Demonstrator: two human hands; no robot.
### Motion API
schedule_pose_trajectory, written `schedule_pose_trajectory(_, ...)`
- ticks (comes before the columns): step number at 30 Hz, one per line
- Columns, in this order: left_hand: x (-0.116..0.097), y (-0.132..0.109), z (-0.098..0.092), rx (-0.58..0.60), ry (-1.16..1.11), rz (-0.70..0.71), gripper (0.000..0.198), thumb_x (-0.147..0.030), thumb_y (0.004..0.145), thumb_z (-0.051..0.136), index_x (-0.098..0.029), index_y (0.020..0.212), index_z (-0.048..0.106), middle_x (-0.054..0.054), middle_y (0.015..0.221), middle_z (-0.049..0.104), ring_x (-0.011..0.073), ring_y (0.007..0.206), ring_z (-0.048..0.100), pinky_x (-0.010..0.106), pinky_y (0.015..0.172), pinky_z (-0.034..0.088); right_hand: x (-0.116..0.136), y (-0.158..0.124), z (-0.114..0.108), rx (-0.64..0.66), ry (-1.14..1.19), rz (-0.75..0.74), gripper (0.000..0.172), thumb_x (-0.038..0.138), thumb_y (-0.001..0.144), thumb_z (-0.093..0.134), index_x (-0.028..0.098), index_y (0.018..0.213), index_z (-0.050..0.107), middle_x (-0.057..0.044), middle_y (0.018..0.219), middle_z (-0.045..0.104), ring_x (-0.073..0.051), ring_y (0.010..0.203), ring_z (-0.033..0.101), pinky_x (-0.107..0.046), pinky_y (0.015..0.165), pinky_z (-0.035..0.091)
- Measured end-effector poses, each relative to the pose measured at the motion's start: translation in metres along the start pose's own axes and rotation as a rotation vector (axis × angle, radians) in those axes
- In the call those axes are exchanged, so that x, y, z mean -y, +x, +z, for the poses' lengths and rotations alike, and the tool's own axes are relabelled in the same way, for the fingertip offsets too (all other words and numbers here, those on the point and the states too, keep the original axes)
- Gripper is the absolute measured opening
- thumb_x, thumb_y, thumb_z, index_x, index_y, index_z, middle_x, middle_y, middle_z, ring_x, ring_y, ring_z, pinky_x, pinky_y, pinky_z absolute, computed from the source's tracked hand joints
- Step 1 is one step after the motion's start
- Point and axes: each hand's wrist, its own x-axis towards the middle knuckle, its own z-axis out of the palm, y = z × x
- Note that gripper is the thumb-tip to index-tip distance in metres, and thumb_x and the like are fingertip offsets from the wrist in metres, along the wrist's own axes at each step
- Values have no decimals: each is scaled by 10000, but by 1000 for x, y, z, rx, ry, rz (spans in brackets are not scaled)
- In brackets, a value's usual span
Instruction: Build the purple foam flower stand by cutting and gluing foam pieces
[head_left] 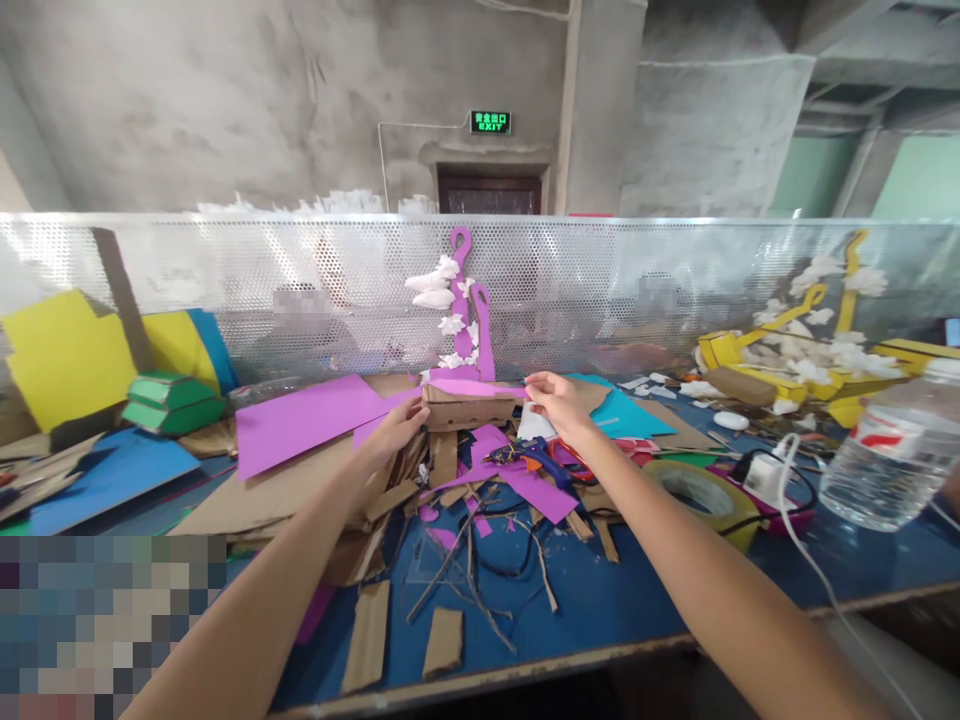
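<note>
Box (471,413): centre of frame, brown cardboard, purple strip (480,388) along top.
Left hand (403,420): fingers clamped on box's left end.
Right hand (559,402): fingertips pinched on purple strip's right end.
Table edge (570,662): bottom of frame.
Open room: bare tabletop (589,605), lower centre; glue gun (551,474) just below box.

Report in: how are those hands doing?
Left hand touching left end of brown cardboard box. Right hand at right end of flat purple strip atop it. Blue glue gun lies in front.

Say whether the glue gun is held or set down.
The glue gun is set down, lying among purple scraps, clear of left hand and right hand.
</note>
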Motion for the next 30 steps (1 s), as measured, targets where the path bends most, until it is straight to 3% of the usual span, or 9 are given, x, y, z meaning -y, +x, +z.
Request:
schedule_pose_trajectory(4, -4, 0, -1, 11, 0, 46, 666, -462, 691, 799, -199, 1279, 630, 147, 1393, 613, 337, 1351, 506, 493, 1145, 362, 11, -4, 0, 111, 120, -112, 396, 382, 642, 820, 246, 964, 634, 30, 783, 602, -118, 680, 577, -264, 659, 516)
schedule_pose_trajectory(7, -9, 4, -5, -95, -6, 49, 612, -436, 652, 799, -176, 1191, 674, 149, 1301, 667, 335, 1303, 545, 493, 1126, 381, 18, -5, -2, 112, 165, -146, 389, 407, 687, 793, 273, 1010, 625, 8, 855, 632, -147, 753, 617, -283, 695, 537)
schedule_pose_trajectory(10, -18, 5, -11, -203, -54, 75, 460, -452, 697, 751, -170, 1058, 708, 122, 1146, 723, 310, 1199, 614, 477, 1069, 436, 20, -4, -3, 104, 153, -128, 383, 387, 672, 813, 259, 983, 630, 7, 828, 641, -147, 749, 630, -270, 683, 529)
schedule_pose_trajectory(13, -35, -1, -14, -204, -163, 125, 396, -494, 773, 703, -158, 981, 702, 104, 1029, 738, 254, 1030, 675, 412, 963, 502, 17, -4, 0, 110, 110, -107, 381, 366, 627, 844, 223, 912, 635, 21, 760, 631, -125, 678, 611, -250, 637, 507)
schedule_pose_trajectory(16, -55, -14, -6, 41, -197, 38, 496, -559, 825, 657, -131, 1074, 684, 130, 980, 746, 231, 847, 692, 402, 835, 536, 12, -5, 5, 129, -14, -150, 355, 390, 647, 824, 202, 884, 638, 7, 766, 645, -123, 645, 600, -257, 618, 506)
schedule_pose_trajectory(22, -81, -39, 24, 429, -41, 29, 467, -528, 855, 655, -217, 1203, 631, 150, 1139, 733, 249, 870, 703, 405, 797, 533, 13, -8, 8, 149, -160, -215, 325, 431, 697, 782, 208, 886, 639, -35, 865, 688, -148, 665, 623, -294, 653, 537)
schedule_pose_trajectory(25, -85, -44, 31, 502, 94, 112, 401, -417, 798, 741, -262, 1159, 658, 85, 1059, 740, 227, 894, 685, 357, 764, 526, 13, -8, 8, 134, -147, -224, 329, 439, 697, 782, 209, 881, 635, -34, 870, 687, -150, 655, 627, -308, 662, 551)
schedule_pose_trajectory(30, -83, -45, 31, 573, 202, 189, 340, -355, 774, 755, -264, 1098, 709, 18, 744, 700, 169, 629, 610, 297, 591, 475, 10, -5, 9, 144, -129, -244, 324, 438, 705, 783, 211, 882, 634, -34, 880, 685, -149, 674, 643, -307, 683, 564)
